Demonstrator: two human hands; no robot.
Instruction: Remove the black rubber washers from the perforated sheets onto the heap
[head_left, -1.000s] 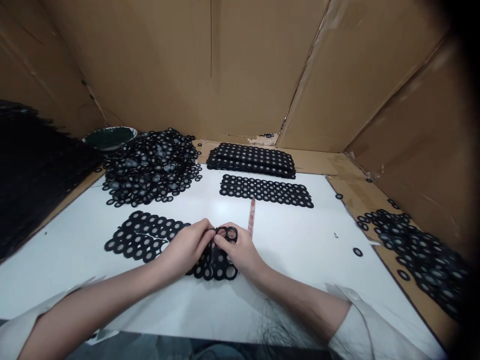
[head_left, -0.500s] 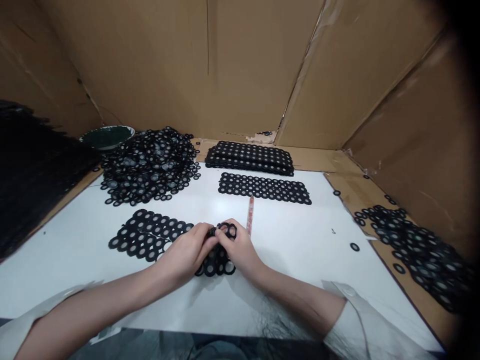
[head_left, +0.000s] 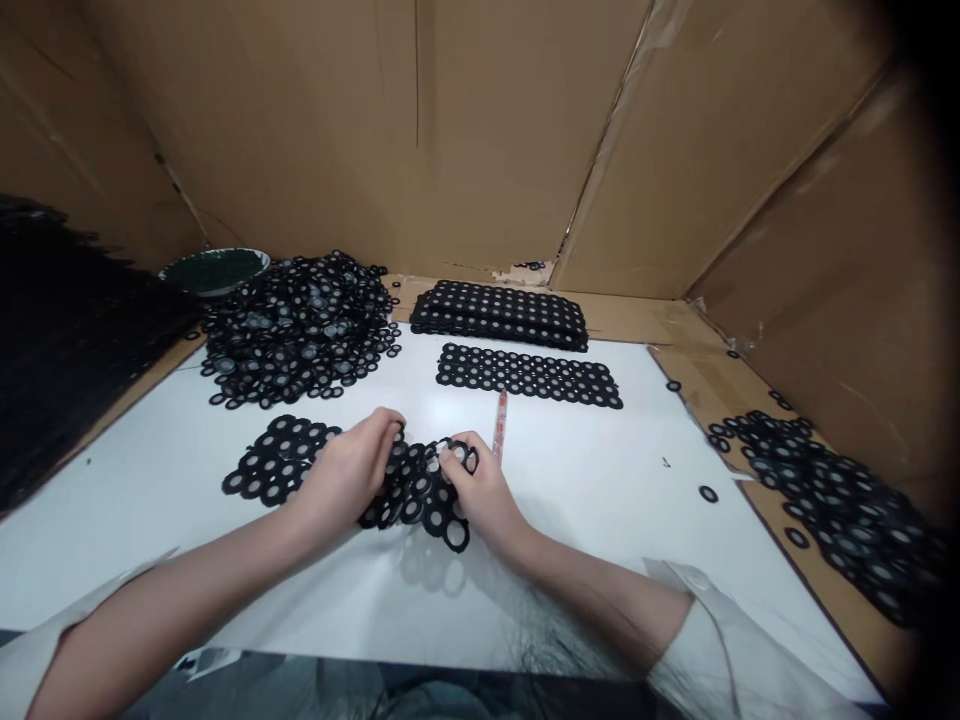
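Note:
A panel of joined black rings (head_left: 274,465) lies across the white tabletop, its right end raised and bent. My right hand (head_left: 484,490) pinches that raised end between thumb and fingers, near a ring at the corner. To the left, my left hand (head_left: 346,475) is held over the panel with its fingertips pressed together. Something small and dark shows at those fingertips, too little to name. Part of the panel is hidden beneath my left hand and wrist.
A heap of loose black rings (head_left: 300,325) stands back left, beside a bowl (head_left: 217,272) of dark green contents. A flat finished-looking panel (head_left: 529,375) lies ahead, before a stack of panels (head_left: 499,312). A red-marked strip (head_left: 500,425) and more rings (head_left: 847,510) lie rightward. Cardboard walls (head_left: 487,130) surround.
My left hand has moved left and up, away from my right hand. The panel's right end now shows more between the hands. My right hand has barely shifted.

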